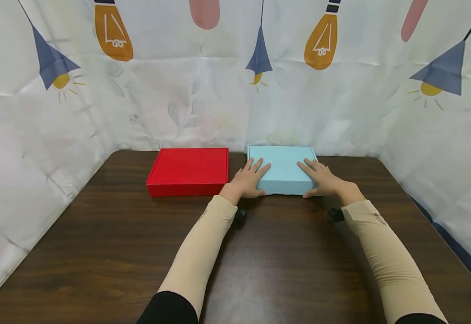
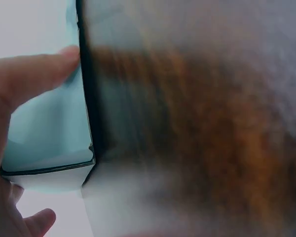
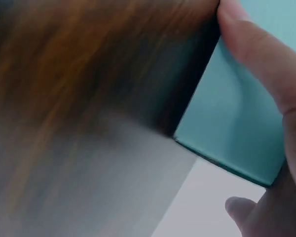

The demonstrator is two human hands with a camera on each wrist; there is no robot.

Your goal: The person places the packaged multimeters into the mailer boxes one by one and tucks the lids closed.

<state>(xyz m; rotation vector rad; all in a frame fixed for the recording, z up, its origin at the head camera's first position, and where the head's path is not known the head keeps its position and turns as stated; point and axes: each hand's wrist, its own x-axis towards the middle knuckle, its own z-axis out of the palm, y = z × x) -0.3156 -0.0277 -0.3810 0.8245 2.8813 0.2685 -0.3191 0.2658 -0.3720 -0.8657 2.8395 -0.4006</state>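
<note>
A light blue flat cardboard box point(image 1: 285, 165) lies at the back of the table, near the patterned cloth. My left hand point(image 1: 245, 181) rests at its front left corner, fingers spread straight over the lid. At the front right corner my right hand point(image 1: 328, 180) lies the same way, its fingers over the lid's right side. In the left wrist view the left thumb point(image 2: 44, 69) touches the box's front face. The right thumb point(image 3: 266, 59) presses on that same face in the right wrist view.
A red flat box point(image 1: 192, 165) lies just left of the light blue one, close to my left wrist. The dark wooden table point(image 1: 110, 252) extends toward me. White cloth point(image 1: 219, 112) printed with lamps and bulbs hangs behind and at both sides.
</note>
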